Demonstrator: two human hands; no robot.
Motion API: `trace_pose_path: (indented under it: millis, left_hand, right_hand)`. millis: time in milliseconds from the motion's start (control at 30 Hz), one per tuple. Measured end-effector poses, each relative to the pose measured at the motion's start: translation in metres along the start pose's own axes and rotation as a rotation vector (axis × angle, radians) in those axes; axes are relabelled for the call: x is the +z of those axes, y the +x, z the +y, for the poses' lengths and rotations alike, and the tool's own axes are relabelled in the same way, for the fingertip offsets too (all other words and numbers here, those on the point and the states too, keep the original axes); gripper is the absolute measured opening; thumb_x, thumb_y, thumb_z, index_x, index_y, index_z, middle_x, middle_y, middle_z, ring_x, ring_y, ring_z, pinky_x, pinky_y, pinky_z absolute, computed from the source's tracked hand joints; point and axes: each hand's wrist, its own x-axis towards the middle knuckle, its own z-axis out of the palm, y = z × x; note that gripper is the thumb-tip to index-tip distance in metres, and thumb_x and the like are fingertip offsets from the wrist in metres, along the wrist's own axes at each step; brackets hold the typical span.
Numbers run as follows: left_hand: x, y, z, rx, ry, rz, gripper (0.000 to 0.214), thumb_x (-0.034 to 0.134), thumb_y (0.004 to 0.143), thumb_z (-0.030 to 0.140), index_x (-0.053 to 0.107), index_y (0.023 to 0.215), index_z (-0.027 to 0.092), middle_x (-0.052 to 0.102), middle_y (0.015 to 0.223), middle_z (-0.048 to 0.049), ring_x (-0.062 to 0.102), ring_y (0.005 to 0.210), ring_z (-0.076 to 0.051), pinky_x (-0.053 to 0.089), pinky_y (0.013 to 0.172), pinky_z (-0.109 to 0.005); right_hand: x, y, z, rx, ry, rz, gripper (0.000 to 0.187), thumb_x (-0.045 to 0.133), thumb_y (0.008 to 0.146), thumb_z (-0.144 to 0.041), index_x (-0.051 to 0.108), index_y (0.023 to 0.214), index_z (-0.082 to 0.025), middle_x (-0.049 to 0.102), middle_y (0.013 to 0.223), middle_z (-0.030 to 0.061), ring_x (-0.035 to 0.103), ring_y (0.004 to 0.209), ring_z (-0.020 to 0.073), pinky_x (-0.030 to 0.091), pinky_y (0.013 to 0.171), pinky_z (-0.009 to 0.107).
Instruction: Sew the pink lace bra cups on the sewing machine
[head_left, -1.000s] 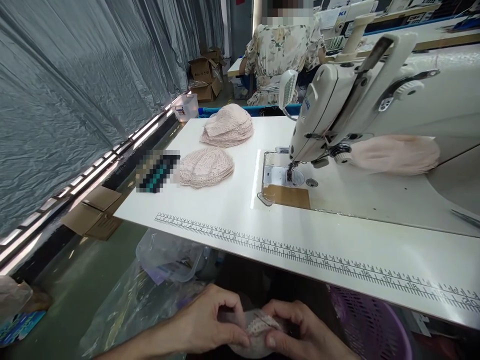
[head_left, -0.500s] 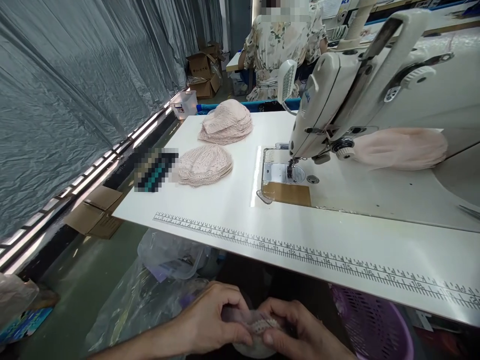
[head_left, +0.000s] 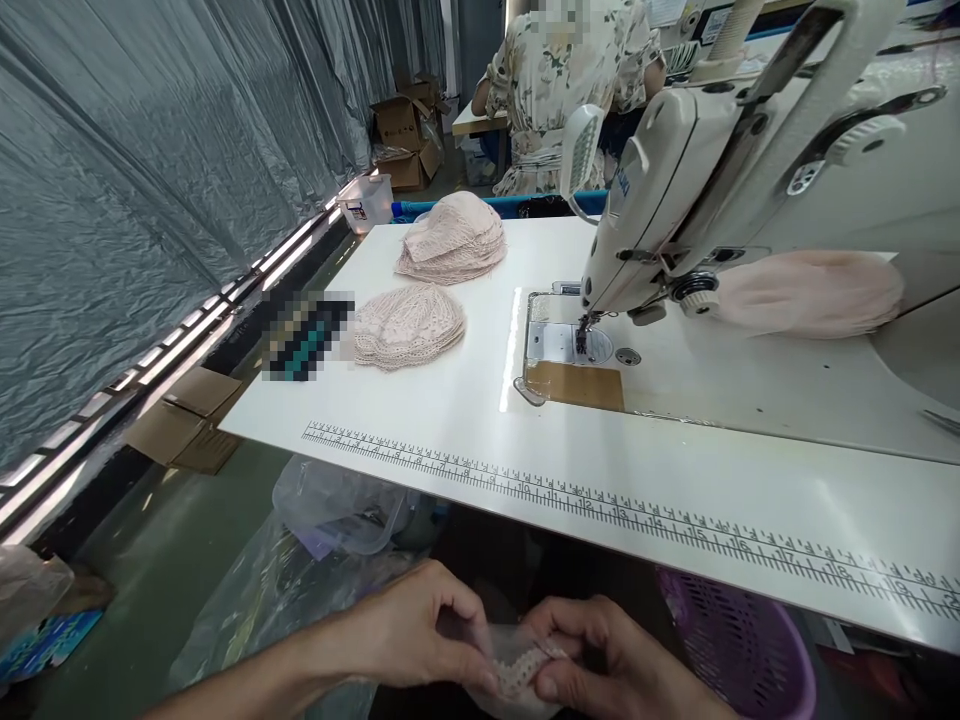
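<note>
Below the table's front edge, my left hand (head_left: pixel 420 630) and my right hand (head_left: pixel 600 660) both pinch one small pale pink lace piece (head_left: pixel 517 672), thumbs and fingertips closed on its scalloped edge. On the white sewing table (head_left: pixel 450 410) above them lie two stacks of similar pink lace pieces, a near stack (head_left: pixel 409 325) and a far stack (head_left: pixel 454 238). A white sewing machine (head_left: pixel 720 170) stands at the right, its needle (head_left: pixel 581 335) over the metal plate.
A ruler strip (head_left: pixel 600 510) runs along the table front. Pink folded fabric (head_left: pixel 814 292) lies under the machine arm. A purple basket (head_left: pixel 739 660) sits lower right, clear plastic bags (head_left: pixel 330 510) lower left. Cardboard boxes (head_left: pixel 187 432) and grey sheeting (head_left: pixel 135 170) line the left. Another person (head_left: pixel 562 90) sits beyond the table.
My hands stay low with the lace piece, working its edge between the fingers; the lace shifted slightly. The view tipped a little downward.
</note>
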Motion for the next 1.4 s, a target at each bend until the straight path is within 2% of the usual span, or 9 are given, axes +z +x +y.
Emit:
trace_pose_path:
  millis: [200, 400, 633, 800, 867, 933, 1033, 1300, 1400]
  left_hand:
    - [0.001, -0.002, 0.001, -0.075, -0.059, -0.015, 0.023, 0.078, 0.064, 0.032, 0.077, 0.079, 0.015, 0.066, 0.062, 0.0004, 0.056, 0.056, -0.01, 0.038, 0.053, -0.015]
    - [0.003, -0.003, 0.004, -0.063, 0.037, 0.03, 0.014, 0.076, 0.066, 0.028, 0.077, 0.074, 0.017, 0.069, 0.06, 0.0013, 0.058, 0.054, -0.01, 0.036, 0.05, -0.014]
    - [0.007, 0.0, 0.01, -0.054, 0.139, 0.101, 0.015, 0.076, 0.067, 0.03, 0.075, 0.068, 0.015, 0.058, 0.049, 0.0042, 0.045, 0.047, -0.006, 0.027, 0.045, -0.014]
    - [0.0, -0.002, 0.007, 0.011, 0.13, 0.011, 0.021, 0.063, 0.08, 0.032, 0.076, 0.076, 0.016, 0.058, 0.055, 0.0032, 0.044, 0.05, -0.007, 0.029, 0.047, -0.015]
    - [-0.002, -0.002, 0.004, 0.002, 0.076, -0.057, 0.019, 0.068, 0.076, 0.033, 0.076, 0.084, 0.018, 0.062, 0.062, 0.0027, 0.05, 0.056, -0.008, 0.034, 0.051, -0.015]
    - [-0.003, -0.002, 0.001, -0.018, 0.041, -0.099, 0.027, 0.077, 0.067, 0.036, 0.076, 0.089, 0.019, 0.065, 0.066, 0.0027, 0.053, 0.06, -0.01, 0.037, 0.055, -0.016]
    - [-0.001, 0.002, 0.0, -0.001, 0.058, -0.091, 0.026, 0.08, 0.064, 0.035, 0.077, 0.083, 0.019, 0.063, 0.063, 0.0029, 0.052, 0.058, -0.01, 0.035, 0.053, -0.016]
    - [0.0, 0.0, 0.008, 0.04, 0.13, -0.098, 0.021, 0.058, 0.085, 0.028, 0.077, 0.086, 0.02, 0.066, 0.066, 0.0016, 0.051, 0.056, -0.009, 0.032, 0.051, -0.016]
    - [0.003, 0.001, 0.005, 0.039, 0.11, -0.116, 0.02, 0.069, 0.077, 0.036, 0.077, 0.088, 0.02, 0.065, 0.063, 0.0029, 0.048, 0.053, -0.008, 0.03, 0.049, -0.017]
  right_hand:
    - [-0.001, -0.001, -0.001, 0.009, -0.009, 0.01, 0.032, 0.065, 0.078, -0.045, 0.068, 0.088, -0.015, 0.048, 0.069, -0.002, 0.042, 0.068, 0.0132, 0.033, 0.063, 0.024]
    - [-0.002, -0.004, -0.004, 0.077, -0.074, 0.034, 0.032, 0.069, 0.071, -0.042, 0.07, 0.089, -0.015, 0.05, 0.071, -0.0014, 0.043, 0.068, 0.0138, 0.033, 0.063, 0.024]
    - [0.002, 0.002, 0.004, 0.038, -0.099, 0.036, 0.03, 0.064, 0.075, -0.043, 0.066, 0.075, -0.013, 0.044, 0.062, -0.0034, 0.038, 0.06, 0.011, 0.028, 0.055, 0.022]
    - [-0.003, -0.001, 0.008, -0.064, -0.08, 0.038, 0.034, 0.06, 0.084, -0.046, 0.069, 0.078, -0.013, 0.054, 0.067, -0.0003, 0.046, 0.066, 0.0133, 0.034, 0.06, 0.023]
    - [-0.006, -0.004, 0.006, -0.059, -0.036, 0.021, 0.035, 0.062, 0.083, -0.048, 0.068, 0.078, -0.014, 0.055, 0.068, -0.0003, 0.046, 0.066, 0.0129, 0.034, 0.06, 0.023]
    - [-0.007, -0.006, 0.005, -0.045, -0.002, 0.007, 0.037, 0.063, 0.082, -0.05, 0.068, 0.077, -0.014, 0.054, 0.066, -0.0007, 0.045, 0.065, 0.0125, 0.033, 0.06, 0.023]
    - [-0.009, -0.008, 0.003, -0.027, 0.012, 0.011, 0.038, 0.062, 0.082, -0.051, 0.068, 0.078, -0.014, 0.055, 0.068, -0.0002, 0.046, 0.066, 0.0132, 0.034, 0.062, 0.023]
    - [-0.011, -0.012, 0.004, -0.023, -0.009, 0.027, 0.038, 0.057, 0.086, -0.052, 0.069, 0.082, -0.016, 0.057, 0.071, 0.0009, 0.049, 0.07, 0.0148, 0.035, 0.064, 0.025]
    - [-0.01, -0.011, 0.008, -0.04, 0.036, 0.014, 0.036, 0.059, 0.085, -0.051, 0.068, 0.082, -0.016, 0.058, 0.072, 0.0006, 0.049, 0.07, 0.0146, 0.036, 0.065, 0.025]
